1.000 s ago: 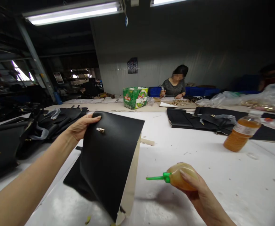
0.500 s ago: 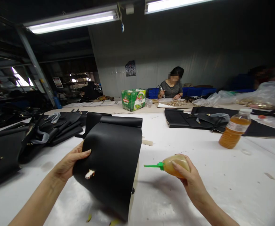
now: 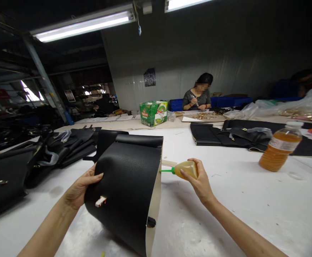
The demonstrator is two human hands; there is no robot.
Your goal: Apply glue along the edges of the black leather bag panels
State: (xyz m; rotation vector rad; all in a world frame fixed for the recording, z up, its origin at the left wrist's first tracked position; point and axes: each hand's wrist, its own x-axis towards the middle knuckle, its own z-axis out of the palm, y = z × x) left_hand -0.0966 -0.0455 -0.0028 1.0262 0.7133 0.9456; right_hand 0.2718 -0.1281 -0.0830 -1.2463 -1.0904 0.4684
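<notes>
A curved black leather panel (image 3: 123, 189), likely part of a bag, is held up on its left edge by my left hand (image 3: 82, 185), thumb in front and fingers behind. It carries a small metal clasp (image 3: 100, 201), and its pale inner side shows along the right edge. My right hand (image 3: 200, 180) is wrapped round a squeeze bottle (image 3: 185, 170) of amber liquid, tilted sideways. The bottle's thin green nozzle (image 3: 167, 170) points left, its tip at the panel's right edge; I cannot tell whether it touches.
Black bag pieces (image 3: 75, 146) are heaped at the left. A plastic bottle of amber liquid (image 3: 280, 148) stands at the right, before more black pieces (image 3: 225, 135). A green carton (image 3: 153, 113) sits farther back, near a seated co-worker (image 3: 198, 94) and metal parts (image 3: 206, 116).
My right hand has brought the squeeze bottle left and up, so its nozzle reaches the panel's edge. The panel has turned slightly, showing more of its pale inner side.
</notes>
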